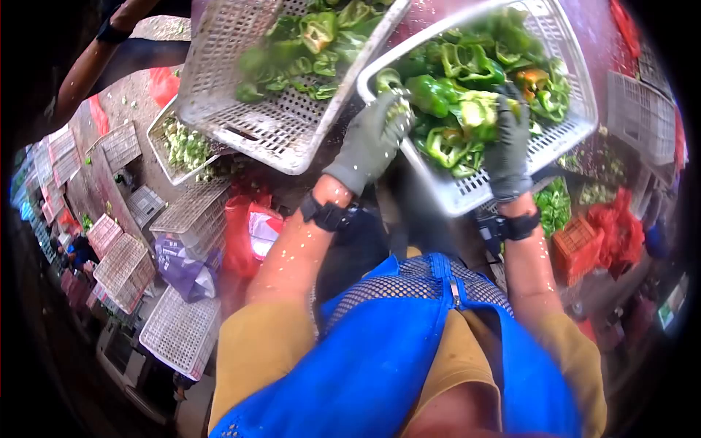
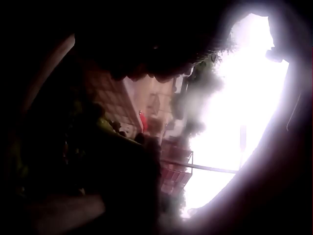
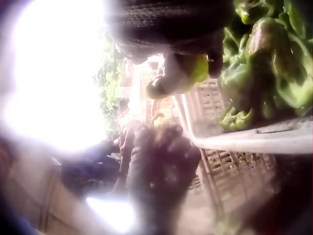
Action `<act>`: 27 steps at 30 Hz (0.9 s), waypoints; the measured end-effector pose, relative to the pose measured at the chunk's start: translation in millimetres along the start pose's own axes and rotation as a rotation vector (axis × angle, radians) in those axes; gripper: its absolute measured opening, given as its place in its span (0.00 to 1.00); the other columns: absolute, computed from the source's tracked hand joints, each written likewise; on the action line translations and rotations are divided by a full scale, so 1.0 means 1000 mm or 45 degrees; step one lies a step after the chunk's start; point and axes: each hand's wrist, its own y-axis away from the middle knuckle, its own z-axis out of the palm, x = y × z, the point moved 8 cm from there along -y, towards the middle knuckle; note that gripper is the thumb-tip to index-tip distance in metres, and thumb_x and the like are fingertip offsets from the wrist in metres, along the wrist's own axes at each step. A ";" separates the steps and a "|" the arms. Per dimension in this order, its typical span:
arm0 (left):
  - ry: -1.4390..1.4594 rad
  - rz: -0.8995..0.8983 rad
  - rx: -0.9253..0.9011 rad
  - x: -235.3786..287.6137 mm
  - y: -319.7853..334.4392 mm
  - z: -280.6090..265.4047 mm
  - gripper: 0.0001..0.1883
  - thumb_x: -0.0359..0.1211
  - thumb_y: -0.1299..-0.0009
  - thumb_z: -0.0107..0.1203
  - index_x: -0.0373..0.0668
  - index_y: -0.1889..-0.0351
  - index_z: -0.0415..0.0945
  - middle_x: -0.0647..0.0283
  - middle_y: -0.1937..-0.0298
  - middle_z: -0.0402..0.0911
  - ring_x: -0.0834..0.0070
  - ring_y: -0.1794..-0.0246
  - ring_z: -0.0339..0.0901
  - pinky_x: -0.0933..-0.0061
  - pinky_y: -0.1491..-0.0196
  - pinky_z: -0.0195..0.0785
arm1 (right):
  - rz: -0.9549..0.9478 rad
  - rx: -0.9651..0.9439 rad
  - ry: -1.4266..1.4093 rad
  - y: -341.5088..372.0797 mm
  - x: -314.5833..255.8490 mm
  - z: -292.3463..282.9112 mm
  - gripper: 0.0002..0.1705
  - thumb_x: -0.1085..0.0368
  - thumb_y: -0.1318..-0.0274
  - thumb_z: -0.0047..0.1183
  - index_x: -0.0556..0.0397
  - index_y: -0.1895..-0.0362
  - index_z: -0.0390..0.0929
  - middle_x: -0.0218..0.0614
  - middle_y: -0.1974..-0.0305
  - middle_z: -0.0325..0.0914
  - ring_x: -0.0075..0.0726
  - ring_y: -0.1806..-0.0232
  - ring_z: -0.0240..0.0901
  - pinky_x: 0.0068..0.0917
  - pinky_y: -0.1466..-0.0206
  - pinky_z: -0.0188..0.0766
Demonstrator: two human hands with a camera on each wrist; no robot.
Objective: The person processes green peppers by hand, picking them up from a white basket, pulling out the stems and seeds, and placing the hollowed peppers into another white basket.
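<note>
My right hand [image 1: 509,146], in a grey glove, grips a green pepper [image 1: 478,111] over the right-hand white crate [image 1: 467,191]. The right wrist view shows a pale green pepper piece [image 3: 186,73] under the dark gloved fingers. My left hand [image 1: 371,142], also gloved and speckled with seeds, is at that crate's left rim with its fingers curled round a pale pepper core [image 1: 398,109], partly hidden by the glove. Opened green peppers [image 1: 471,64] fill the crate, one with an orange patch. The left wrist view is mostly dark.
A second white crate [image 1: 274,150] to the left holds cut green peppers [image 1: 318,44]. Beyond it stands a crate of pale cores [image 1: 186,146]. Stacked crates [image 1: 182,332], red bags [image 1: 244,223] and an orange crate [image 1: 577,250] lie around. Another person's arm [image 1: 77,77] shows at upper left.
</note>
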 end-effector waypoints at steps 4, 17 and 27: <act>-0.295 -0.020 -0.149 0.001 0.015 -0.057 0.20 0.34 0.35 0.61 0.40 0.44 0.77 0.54 0.57 0.83 0.68 0.60 0.81 0.67 0.56 0.73 | 0.003 0.015 0.288 -0.014 -0.002 -0.022 0.31 0.64 0.32 0.50 0.51 0.28 0.56 0.44 0.33 0.61 0.41 0.38 0.68 0.33 0.42 0.75; -0.413 -0.955 0.181 -0.370 -0.113 -0.115 0.55 0.59 0.48 0.69 0.41 0.27 0.58 0.37 0.27 0.57 0.46 0.25 0.55 0.54 0.28 0.54 | -0.580 -0.645 1.274 0.054 0.063 0.085 0.26 0.70 0.46 0.57 0.54 0.42 0.69 0.49 0.40 0.68 0.61 0.35 0.61 0.50 0.32 0.59; -0.415 -0.986 0.043 -0.338 -0.103 -0.050 0.40 0.55 0.41 0.64 0.45 0.34 0.70 0.47 0.34 0.71 0.54 0.31 0.65 0.58 0.32 0.60 | -0.509 -0.782 1.386 0.060 0.096 0.087 0.26 0.66 0.42 0.46 0.57 0.38 0.68 0.54 0.38 0.65 0.65 0.36 0.59 0.54 0.31 0.55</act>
